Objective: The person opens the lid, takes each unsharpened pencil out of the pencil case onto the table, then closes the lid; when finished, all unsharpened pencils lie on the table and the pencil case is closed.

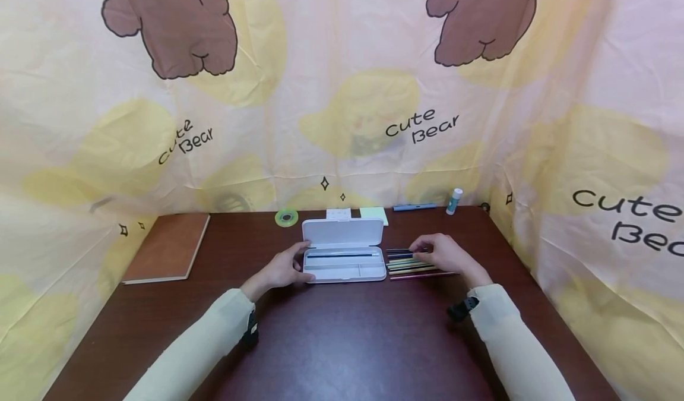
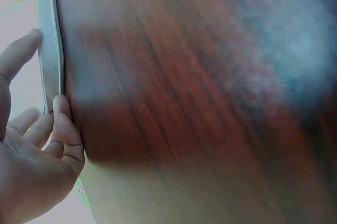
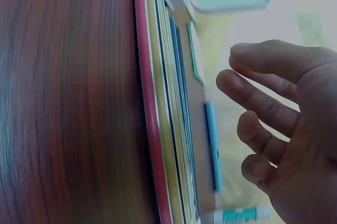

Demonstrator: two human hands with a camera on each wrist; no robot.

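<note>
Right hand [image 1: 446, 255], fingers loosely spread over pencils [image 1: 411, 264] lying left–right beside the case [image 1: 344, 257] — left hand [image 1: 283, 268] bracing it, fingers straight.

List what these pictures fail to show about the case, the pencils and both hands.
- Case: the left wrist view shows only its edge; the frame crops the rest.
- Pencils: the right hand covers their right ends in the head view, so any grip is unclear.
- Left hand: whether it grips or just touches the case is too small to tell.
- Table: blurred in the left wrist view.
</note>
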